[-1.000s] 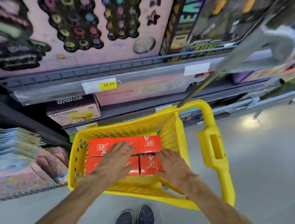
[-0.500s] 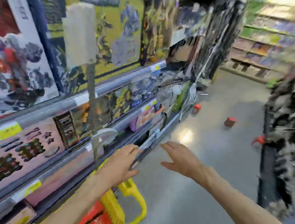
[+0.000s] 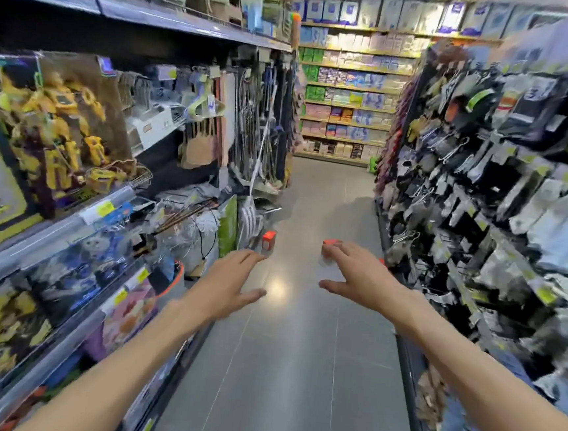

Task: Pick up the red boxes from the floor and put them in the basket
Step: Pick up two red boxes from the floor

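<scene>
- Evidently the step in hand is going down the aisle to the boxes that lie ahead; the left hand [image 3: 232,278] and the right hand [image 3: 356,276] are both held out in front, each grip spread with fingers loose, holding nothing.
- One red box [image 3: 268,239] stands upright on the grey floor [image 3: 289,370], near the foot of the left shelf [image 3: 79,218]; a second red box [image 3: 330,242] sits further right, mostly covered by the right hand's fingertips.
- To do it well, I judge it best to walk right up to the boxes before bending, take the upright one by its sides with the left hand and the other with the right, and carry both back together.
- Mind the mop heads and wire items [image 3: 206,222] that jut out low on the left, close by the first box.
- The basket is out of view, so its place cannot be told here.
- A small red patch [image 3: 381,260] by the right rack's foot may be a third box; it is too small to say.
- The goods on the right rack [image 3: 483,198] are smeared by blur, and how the second box lies cannot be told.
</scene>
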### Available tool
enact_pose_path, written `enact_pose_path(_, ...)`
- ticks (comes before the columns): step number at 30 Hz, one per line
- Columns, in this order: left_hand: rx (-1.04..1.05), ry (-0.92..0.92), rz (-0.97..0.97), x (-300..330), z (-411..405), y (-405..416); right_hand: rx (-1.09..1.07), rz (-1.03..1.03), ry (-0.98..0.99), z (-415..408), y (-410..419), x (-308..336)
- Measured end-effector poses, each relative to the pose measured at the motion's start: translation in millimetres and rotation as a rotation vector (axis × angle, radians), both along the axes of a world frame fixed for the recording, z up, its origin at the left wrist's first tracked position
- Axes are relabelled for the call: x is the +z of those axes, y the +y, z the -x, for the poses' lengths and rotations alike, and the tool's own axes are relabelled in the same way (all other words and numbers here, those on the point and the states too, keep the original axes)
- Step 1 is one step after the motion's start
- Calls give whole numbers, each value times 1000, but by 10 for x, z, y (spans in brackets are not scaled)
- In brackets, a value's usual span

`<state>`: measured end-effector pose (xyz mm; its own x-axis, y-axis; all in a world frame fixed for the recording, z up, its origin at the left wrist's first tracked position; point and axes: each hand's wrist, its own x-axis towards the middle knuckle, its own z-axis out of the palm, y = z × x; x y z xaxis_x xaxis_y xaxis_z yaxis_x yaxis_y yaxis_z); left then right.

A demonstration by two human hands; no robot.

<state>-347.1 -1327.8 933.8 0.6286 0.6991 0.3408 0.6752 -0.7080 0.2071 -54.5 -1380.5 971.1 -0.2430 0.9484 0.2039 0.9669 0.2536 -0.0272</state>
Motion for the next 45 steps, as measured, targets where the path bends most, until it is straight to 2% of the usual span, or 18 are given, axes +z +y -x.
enact_pose_path(5, 13, 11, -22, 135, -682, 990, -27, 19, 25, -683, 782, 75)
enact_pose_path(13, 48, 50, -44, 49, -1355, 2691, -46, 20, 16, -1301, 2388, -52)
enact_pose_path(22, 50, 71, -24, -12, -2075, 5335, -69, 64, -9, -2025, 4925, -44)
enact_pose_path(29, 23, 97, 19, -138, -2693, 7092, -80, 90, 17, -2588, 6653, -171)
enact_pose_path(45, 121, 128, 112, -630, -3857, 11147, -9, 160, 41, -3958, 11152, -555)
